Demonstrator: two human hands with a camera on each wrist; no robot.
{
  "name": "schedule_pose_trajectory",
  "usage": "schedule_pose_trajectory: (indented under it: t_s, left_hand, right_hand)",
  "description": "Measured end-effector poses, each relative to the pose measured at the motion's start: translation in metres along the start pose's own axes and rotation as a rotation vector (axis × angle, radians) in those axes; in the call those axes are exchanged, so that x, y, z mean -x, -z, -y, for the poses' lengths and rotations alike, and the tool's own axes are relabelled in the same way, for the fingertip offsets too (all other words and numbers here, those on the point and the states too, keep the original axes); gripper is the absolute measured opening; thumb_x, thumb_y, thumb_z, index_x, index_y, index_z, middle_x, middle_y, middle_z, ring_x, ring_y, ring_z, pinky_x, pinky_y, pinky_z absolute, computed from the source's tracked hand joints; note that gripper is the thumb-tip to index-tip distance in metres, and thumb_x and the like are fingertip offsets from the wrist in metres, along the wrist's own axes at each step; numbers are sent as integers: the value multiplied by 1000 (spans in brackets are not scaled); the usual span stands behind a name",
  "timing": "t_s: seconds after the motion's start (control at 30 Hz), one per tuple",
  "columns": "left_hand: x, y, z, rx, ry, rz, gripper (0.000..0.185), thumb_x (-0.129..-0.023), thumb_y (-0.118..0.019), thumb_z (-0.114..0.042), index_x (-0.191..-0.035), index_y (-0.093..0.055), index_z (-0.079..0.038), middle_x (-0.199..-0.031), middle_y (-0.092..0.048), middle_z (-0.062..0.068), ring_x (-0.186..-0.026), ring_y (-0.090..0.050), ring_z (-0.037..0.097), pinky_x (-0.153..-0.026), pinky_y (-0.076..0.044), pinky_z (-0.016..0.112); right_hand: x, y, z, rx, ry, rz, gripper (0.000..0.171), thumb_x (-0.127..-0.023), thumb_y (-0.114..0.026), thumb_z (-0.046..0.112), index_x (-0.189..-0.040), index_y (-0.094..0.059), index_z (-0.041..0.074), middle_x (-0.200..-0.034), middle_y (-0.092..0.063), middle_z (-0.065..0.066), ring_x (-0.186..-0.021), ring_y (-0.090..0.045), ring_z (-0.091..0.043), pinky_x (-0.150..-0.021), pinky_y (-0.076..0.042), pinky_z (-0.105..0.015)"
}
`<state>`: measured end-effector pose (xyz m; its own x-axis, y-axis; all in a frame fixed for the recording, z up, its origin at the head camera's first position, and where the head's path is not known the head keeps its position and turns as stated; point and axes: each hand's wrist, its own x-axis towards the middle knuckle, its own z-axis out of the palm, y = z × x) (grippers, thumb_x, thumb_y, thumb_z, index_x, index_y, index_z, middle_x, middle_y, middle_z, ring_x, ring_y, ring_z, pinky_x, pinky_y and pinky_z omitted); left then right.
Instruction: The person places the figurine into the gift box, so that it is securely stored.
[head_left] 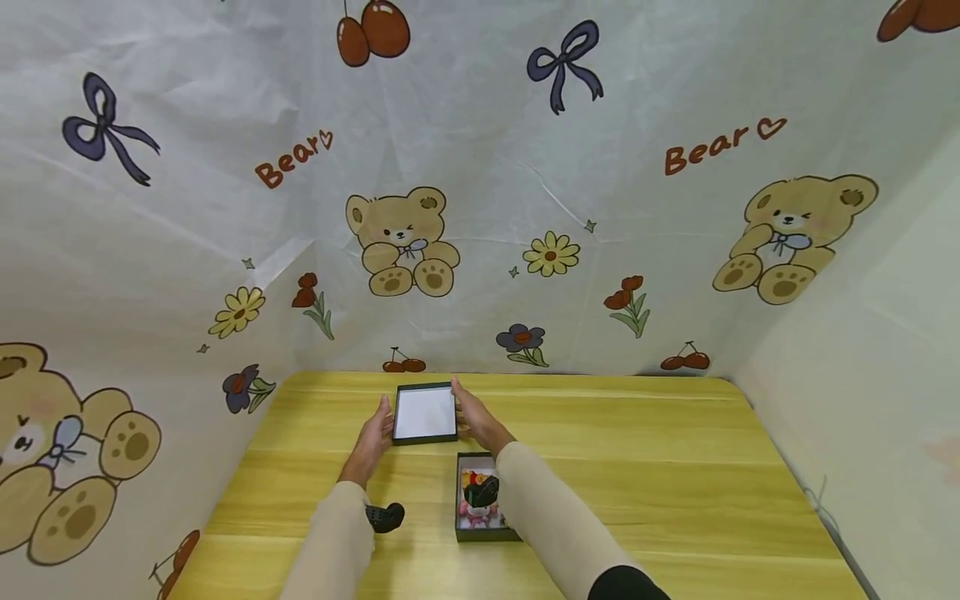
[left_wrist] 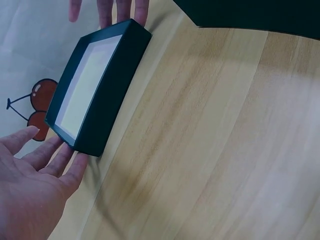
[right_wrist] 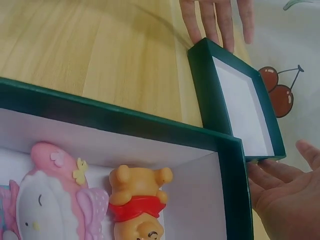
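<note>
Between my two hands is a shallow dark green box lid (head_left: 425,441), its white inside facing me, at the far part of the table. My left hand (head_left: 369,443) touches its left side with nearly straight fingers, the thumb off it in the left wrist view. On the opposite side, the fingers of my right hand (head_left: 482,423) lie against the lid, its thumb also apart. Nearer to me stands a dark green box (head_left: 487,536) with white inner walls, partly hidden by my right forearm. It holds a yellow bear figure in red (right_wrist: 137,202) and a pink-hooded white figure (right_wrist: 52,200).
All this is on a wood-grain table (head_left: 637,467). A white cloth wall (head_left: 480,167) printed with bears, bows and flowers rises behind the table's far edge. At the right, a thin cable (head_left: 821,504) runs along the table's side.
</note>
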<state>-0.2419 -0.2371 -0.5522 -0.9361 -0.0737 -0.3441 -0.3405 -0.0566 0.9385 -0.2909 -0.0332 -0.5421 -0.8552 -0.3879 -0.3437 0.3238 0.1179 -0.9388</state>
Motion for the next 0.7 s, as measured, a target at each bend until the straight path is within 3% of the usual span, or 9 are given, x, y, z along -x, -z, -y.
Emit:
schedule_pose_trajectory:
  t_s: [0.37,0.7]
  left_hand:
    - [4,-9,-1,-25,-10,17,93,-96,-29,-66,-149,-17,10,-151,-17,35,-139,-17,48,-113,-16,59]
    - [1,-24,-6,-16,-43,29,83,-99,-29,-58,-149,-20,9,-150,-22,34,-137,-23,47,-112,-21,59]
  right_hand:
    - [4,7,-1,12,6,-37,82,-96,-28,66,-151,-27,5,-149,-27,-33,-131,-32,-53,-101,-35,-64]
    - [12,18,1,11,39,-93,81,-97,-28,65,-151,-26,5,-147,-28,-33,-131,-32,-53,-99,-35,-67]
